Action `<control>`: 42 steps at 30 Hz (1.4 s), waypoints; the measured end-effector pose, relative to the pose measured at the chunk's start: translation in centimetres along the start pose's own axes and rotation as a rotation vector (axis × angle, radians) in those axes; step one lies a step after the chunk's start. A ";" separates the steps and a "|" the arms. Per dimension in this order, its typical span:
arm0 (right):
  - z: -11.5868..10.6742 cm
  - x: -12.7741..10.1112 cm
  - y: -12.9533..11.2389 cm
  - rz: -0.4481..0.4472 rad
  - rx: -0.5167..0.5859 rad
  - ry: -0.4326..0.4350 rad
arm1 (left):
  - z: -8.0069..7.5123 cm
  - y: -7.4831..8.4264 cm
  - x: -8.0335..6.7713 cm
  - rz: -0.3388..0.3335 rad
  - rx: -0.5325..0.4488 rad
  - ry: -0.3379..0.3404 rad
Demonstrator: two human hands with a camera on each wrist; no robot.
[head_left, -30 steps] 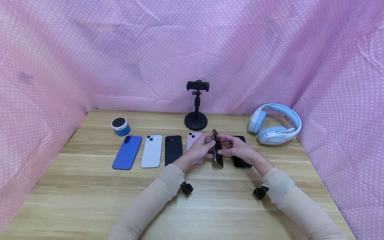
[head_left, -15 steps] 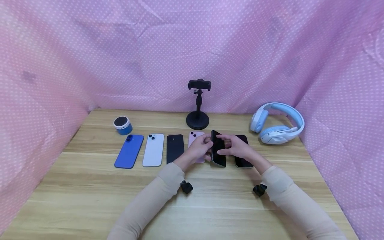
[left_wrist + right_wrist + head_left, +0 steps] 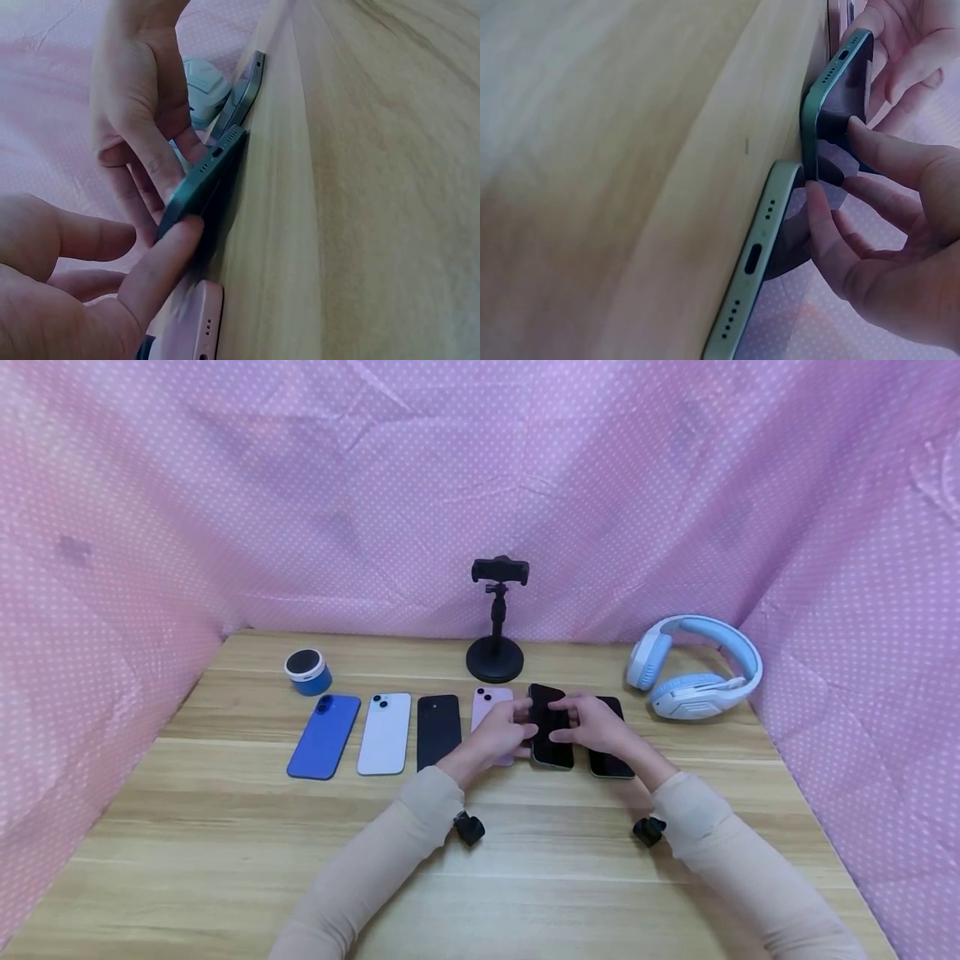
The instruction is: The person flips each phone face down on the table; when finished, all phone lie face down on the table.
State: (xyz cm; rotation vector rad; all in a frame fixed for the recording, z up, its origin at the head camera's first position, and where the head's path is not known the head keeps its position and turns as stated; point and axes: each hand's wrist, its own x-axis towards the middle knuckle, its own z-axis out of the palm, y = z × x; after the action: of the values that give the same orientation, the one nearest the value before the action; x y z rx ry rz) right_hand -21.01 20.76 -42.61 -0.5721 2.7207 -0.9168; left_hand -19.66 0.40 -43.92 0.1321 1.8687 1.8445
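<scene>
A dark smartphone (image 3: 552,753) with a green frame lies tilted, screen up, between both hands; its right long edge is low near the table and its left edge higher. My left hand (image 3: 498,729) holds that raised edge, a fingertip under it in the left wrist view. My right hand (image 3: 594,723) has its thumb (image 3: 896,154) over the screen and fingertips at the lower edge. Close under the right hand lies another black-screened smartphone (image 3: 611,765), its pale green frame (image 3: 754,259) showing in the right wrist view. Partly behind the left hand lies a pink smartphone (image 3: 484,705), back up.
Black (image 3: 438,727), white (image 3: 384,735) and blue (image 3: 324,739) smartphones lie back up in a row to the left. Behind stand a blue-and-white round speaker (image 3: 307,672), a black phone stand (image 3: 496,658) and light-blue headphones (image 3: 697,697). Pink dotted cloth (image 3: 375,527) borders the wooden table (image 3: 562,877).
The smartphone between the hands has turned from standing on edge to nearly flat, screen up. Both hands have come down slightly with it. The other phones keep their places.
</scene>
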 end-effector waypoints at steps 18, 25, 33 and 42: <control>-0.1 0.0 0.1 0.046 -0.022 -0.042 | 0.0 0.7 -1.4 0.007 0.411 -0.010; 0.0 0.1 0.1 0.047 -0.018 -0.038 | -0.1 0.6 -1.2 0.013 0.413 -0.007; 0.0 0.0 0.0 0.054 -0.014 -0.036 | -0.5 0.2 -1.4 0.024 0.400 -0.004; -0.3 -0.6 -1.6 -0.057 0.004 0.064 | -3.0 0.2 -3.3 0.197 0.527 0.093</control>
State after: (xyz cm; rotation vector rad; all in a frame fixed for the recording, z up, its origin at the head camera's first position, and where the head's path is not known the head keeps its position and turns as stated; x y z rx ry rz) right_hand -20.05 20.00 -41.38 -0.6332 2.7720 -0.9705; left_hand -18.11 -3.65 -42.93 0.4298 2.4451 1.4479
